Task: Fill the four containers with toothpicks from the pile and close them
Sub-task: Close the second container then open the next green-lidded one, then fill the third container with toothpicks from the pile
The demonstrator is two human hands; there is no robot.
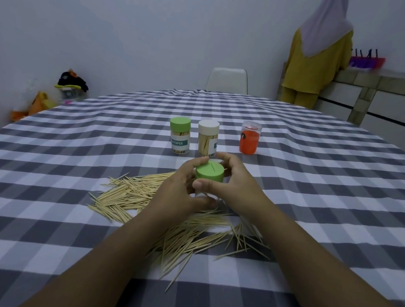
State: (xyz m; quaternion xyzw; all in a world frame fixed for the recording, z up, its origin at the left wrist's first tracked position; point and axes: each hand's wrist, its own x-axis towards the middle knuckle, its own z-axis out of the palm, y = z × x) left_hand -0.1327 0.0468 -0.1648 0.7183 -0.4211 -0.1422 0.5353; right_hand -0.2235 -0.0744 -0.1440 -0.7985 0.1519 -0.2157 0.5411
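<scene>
A container with a green lid stands upright between my hands at the table's middle. My left hand grips its lower body, thumb across the front. My right hand curls round the lid from the right. Its clear body is mostly hidden by my fingers. Behind it stand a green-lidded container and a white-lidded container, both closed and full of toothpicks. An orange container with a clear cap stands to their right. The toothpick pile spreads under and around my forearms.
The round table wears a grey and white checked cloth. A white chair stands at the far side. A person in yellow stands at a counter at the back right. Bags lie on the floor at the left.
</scene>
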